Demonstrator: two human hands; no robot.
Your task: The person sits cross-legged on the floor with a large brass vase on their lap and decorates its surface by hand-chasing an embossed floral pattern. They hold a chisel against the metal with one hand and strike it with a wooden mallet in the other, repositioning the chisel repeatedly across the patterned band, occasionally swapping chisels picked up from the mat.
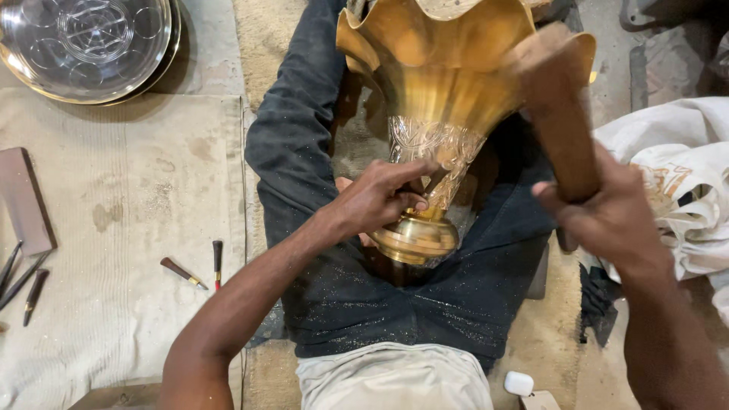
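left hand [380, 199] pinched narrow on a thin tool, tip pressed to the engraved neck of the brass vase [448, 99]. vase lies across the lap betw. both hands, fluted mouth away from the person, round base just under the l. hand. right hand [607, 216] closed round the handle of a wooden mallet [558, 106], head up over the vase rim, blurred. chisels [199, 269] lie on cloth well left of the l. hand; metal plate [83, 45] further off, up-left. white cloth [683, 175] just right of the r. hand.

Bare cloth mat [137, 197] lies open leftward, save small chisels [182, 271] and metal tray [83, 45]
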